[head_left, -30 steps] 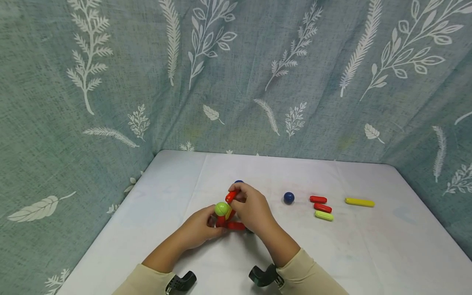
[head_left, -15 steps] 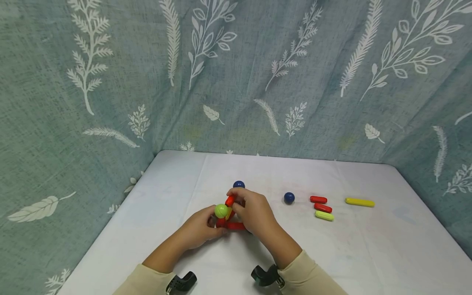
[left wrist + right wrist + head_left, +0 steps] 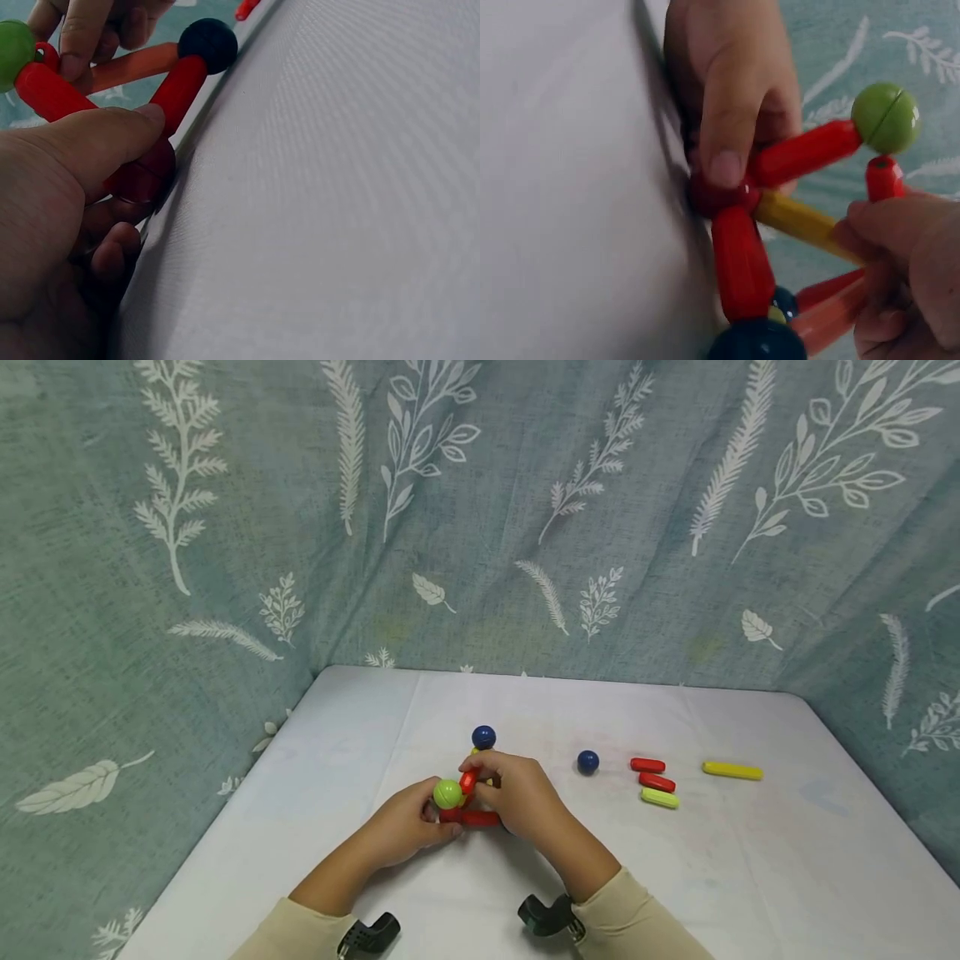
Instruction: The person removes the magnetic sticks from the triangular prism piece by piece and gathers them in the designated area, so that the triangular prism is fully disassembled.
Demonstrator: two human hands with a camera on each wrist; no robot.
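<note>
The left hand (image 3: 405, 827) pinches a dark red ball (image 3: 724, 195) low on a toy structure of coloured rods and balls, thumb on top. From that ball a red rod (image 3: 810, 154) rises to a light green ball (image 3: 886, 118), a yellow rod (image 3: 806, 223) slants off, and another red rod (image 3: 742, 266) reaches a dark blue ball (image 3: 757, 343). The right hand (image 3: 525, 789) pinches a short red rod (image 3: 885, 178), its end right at the green ball. Fingers hide the rod's other end. A blue ball (image 3: 483, 737) tops the structure's far side.
Right of the hands, a loose blue ball (image 3: 588, 762) lies on the white cloth (image 3: 750, 860). Beyond it are two red rods (image 3: 648, 766), a yellow-green rod (image 3: 659, 798) and a longer yellow rod (image 3: 732, 770). Patterned curtains (image 3: 480, 527) enclose the table.
The right hand has lowered slightly with the red rod. The green ball has shifted a little down and left, and more of the far blue ball shows. The left hand stays in place.
</note>
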